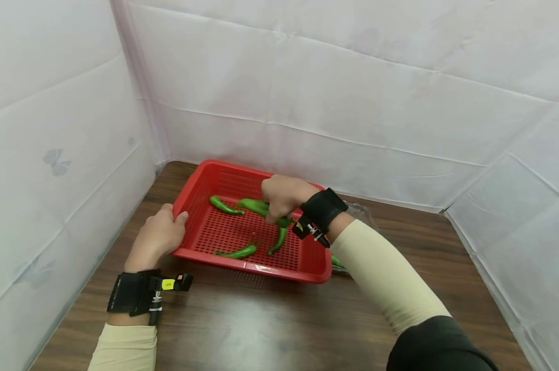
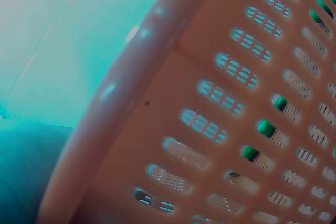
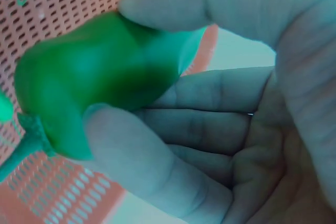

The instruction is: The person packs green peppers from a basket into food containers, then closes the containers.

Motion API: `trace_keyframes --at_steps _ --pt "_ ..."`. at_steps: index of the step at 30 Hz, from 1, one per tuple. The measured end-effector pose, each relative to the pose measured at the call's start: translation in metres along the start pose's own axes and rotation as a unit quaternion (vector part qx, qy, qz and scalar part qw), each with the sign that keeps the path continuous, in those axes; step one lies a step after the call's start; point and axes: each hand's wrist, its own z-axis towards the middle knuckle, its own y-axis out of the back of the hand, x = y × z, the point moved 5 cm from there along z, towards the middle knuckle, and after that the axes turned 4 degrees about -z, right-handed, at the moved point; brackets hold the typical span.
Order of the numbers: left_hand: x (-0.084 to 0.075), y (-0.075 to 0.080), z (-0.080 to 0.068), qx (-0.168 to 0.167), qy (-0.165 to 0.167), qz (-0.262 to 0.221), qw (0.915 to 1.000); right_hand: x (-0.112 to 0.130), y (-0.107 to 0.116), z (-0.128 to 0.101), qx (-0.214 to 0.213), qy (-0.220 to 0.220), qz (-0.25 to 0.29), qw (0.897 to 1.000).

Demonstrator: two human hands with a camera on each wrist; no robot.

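Note:
A red slotted plastic basket (image 1: 242,226) sits on the brown wooden table. My left hand (image 1: 161,232) grips its left rim, thumb over the edge. In the left wrist view the basket's side wall (image 2: 157,93) fills most of the picture, with bits of green showing through the slots. Over the basket, my right hand (image 1: 283,196) holds a large green pepper (image 3: 94,72) between thumb and fingers, its stem pointing away from the palm. Thin green chili peppers lie on the basket floor: one at the back left (image 1: 226,206), one near the front (image 1: 240,252), one below my right hand (image 1: 278,241).
Right of the basket, partly hidden by my right forearm, is clear crinkled plastic (image 1: 360,211) with something green (image 1: 336,260) at its near end. White sheeting (image 1: 298,103) walls in the table (image 1: 261,319) at the back and both sides.

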Motion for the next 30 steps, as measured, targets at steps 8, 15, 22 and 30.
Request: trace_keyframes --at_steps 8,15,22,30 --pt "-0.001 0.001 0.002 0.002 -0.004 0.002 1.0000 -0.019 0.011 -0.043 -0.015 0.005 -0.014 1.000" --pt "-0.002 0.000 0.004 -0.002 -0.001 0.002 1.0000 -0.043 0.011 -0.092 -0.014 -0.021 0.022 0.999" --pt "-0.005 0.001 0.005 -0.002 -0.009 0.006 0.9999 -0.082 -0.003 -0.145 -0.017 -0.078 0.055 0.995" --pt "-0.004 0.003 0.004 -0.004 -0.004 0.007 1.0000 -0.120 -0.052 -0.177 -0.021 -0.119 0.073 0.990"
